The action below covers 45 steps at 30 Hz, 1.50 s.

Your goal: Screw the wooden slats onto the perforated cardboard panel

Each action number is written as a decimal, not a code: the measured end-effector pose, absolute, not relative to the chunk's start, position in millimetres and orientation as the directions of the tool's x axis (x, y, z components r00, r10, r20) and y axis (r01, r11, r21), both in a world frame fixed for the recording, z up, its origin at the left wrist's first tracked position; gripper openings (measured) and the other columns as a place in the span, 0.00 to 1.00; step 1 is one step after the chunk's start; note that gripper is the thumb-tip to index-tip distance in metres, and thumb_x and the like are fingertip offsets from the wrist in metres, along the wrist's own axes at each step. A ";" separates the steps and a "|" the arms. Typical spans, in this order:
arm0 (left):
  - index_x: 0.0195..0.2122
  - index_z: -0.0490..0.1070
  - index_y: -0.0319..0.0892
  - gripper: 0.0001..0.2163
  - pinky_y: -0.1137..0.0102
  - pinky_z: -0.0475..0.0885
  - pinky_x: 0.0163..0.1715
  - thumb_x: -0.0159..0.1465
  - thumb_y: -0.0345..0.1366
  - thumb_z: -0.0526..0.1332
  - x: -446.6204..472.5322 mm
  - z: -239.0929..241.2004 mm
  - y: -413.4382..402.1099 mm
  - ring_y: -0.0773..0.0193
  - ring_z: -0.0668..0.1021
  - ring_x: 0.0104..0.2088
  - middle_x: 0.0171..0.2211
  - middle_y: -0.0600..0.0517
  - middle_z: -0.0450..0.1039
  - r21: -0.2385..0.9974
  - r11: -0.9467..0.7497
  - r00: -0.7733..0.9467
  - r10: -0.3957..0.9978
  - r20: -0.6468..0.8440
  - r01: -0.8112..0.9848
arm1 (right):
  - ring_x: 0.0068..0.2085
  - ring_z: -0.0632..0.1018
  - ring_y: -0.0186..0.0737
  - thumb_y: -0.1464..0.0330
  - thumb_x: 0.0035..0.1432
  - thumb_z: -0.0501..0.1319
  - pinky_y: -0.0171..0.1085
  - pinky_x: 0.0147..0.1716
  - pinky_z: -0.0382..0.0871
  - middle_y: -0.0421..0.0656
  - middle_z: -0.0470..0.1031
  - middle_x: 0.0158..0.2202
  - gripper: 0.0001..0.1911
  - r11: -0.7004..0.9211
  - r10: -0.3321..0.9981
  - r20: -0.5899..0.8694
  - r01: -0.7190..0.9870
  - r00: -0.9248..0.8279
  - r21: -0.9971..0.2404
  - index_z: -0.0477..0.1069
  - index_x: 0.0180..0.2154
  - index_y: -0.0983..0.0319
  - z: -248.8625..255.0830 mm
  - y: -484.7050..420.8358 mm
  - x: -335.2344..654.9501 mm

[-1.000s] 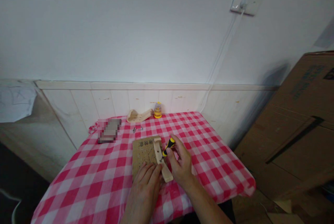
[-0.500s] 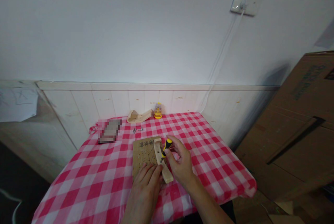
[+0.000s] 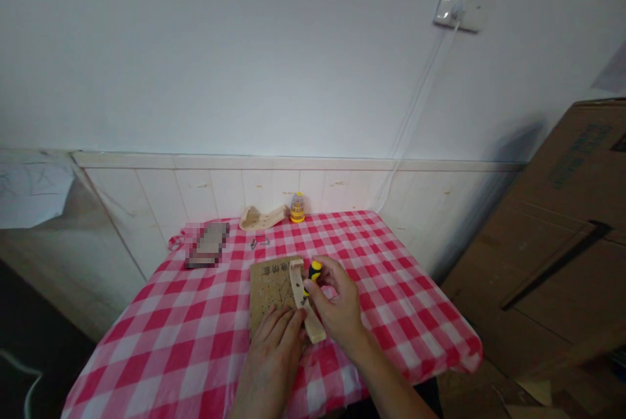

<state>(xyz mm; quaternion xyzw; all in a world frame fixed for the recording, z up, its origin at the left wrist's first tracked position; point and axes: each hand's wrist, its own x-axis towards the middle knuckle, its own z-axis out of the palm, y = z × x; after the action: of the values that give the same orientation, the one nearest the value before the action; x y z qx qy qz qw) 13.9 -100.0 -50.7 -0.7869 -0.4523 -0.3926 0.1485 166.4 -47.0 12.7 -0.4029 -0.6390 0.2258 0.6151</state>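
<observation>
A curved, pale wooden piece (image 3: pixel 298 285) with small holes lies along the right side of a brown cardboard sheet (image 3: pixel 260 282), which bears dark dots, lines and writing. My right hand (image 3: pixel 340 295) is closed round a yellow and black screwdriver (image 3: pixel 314 270). The tool leans over the wooden piece, its tip meeting the wood around a small dark screw or hole. My left hand (image 3: pixel 278 337) rests across the lower part of the cardboard. Its fingers press together against the left edge of the wooden piece, steadying it; the thumb is hidden.
Towards the wall stand a second wooden piece (image 3: pixel 261 219) and a yellow-based clear container (image 3: pixel 297 208). Small metal parts (image 3: pixel 260 242) lie before them, with a blurred-out flat object (image 3: pixel 208 245) to the left. Large cardboard boxes (image 3: pixel 552 230) lean at the right of the checked tablecloth (image 3: pixel 391 315).
The screwdriver's handle has turned slightly in my right hand and stands a little more upright. My left hand stays in the same place on the wood and cardboard.
</observation>
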 end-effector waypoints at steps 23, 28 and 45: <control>0.56 0.73 0.42 0.16 0.53 0.82 0.48 0.75 0.31 0.49 14.8 -55.6 -102.1 0.51 0.83 0.50 0.48 0.44 0.82 0.149 -0.531 0.279 0.639 0.717 0.834 | 0.38 0.83 0.41 0.67 0.58 0.66 0.36 0.33 0.79 0.43 0.83 0.42 0.20 0.432 0.890 0.451 0.192 0.070 -0.881 0.77 0.53 0.56 22.7 -15.8 162.3; 0.55 0.74 0.43 0.17 0.55 0.82 0.48 0.74 0.29 0.49 15.8 -55.3 -100.6 0.53 0.83 0.49 0.48 0.45 0.82 0.140 -0.521 0.267 0.628 0.731 0.842 | 0.38 0.83 0.42 0.68 0.60 0.64 0.39 0.36 0.80 0.44 0.84 0.45 0.23 0.435 0.893 0.450 0.243 0.008 -0.867 0.75 0.57 0.54 25.6 -15.2 165.5; 0.55 0.74 0.43 0.16 0.54 0.82 0.49 0.74 0.29 0.49 17.1 -55.5 -100.3 0.52 0.83 0.49 0.47 0.45 0.82 0.155 -0.527 0.266 0.635 0.725 0.836 | 0.43 0.83 0.43 0.70 0.60 0.63 0.40 0.39 0.80 0.43 0.83 0.43 0.23 0.483 0.875 0.478 0.226 -0.078 -0.846 0.76 0.56 0.53 24.8 -13.5 164.0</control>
<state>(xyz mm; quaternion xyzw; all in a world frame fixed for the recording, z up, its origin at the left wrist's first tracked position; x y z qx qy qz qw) 17.1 -100.3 -55.5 -0.7847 -0.4686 -0.3842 0.1307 164.0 -13.5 24.8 -0.4107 -0.6701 0.3000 0.5406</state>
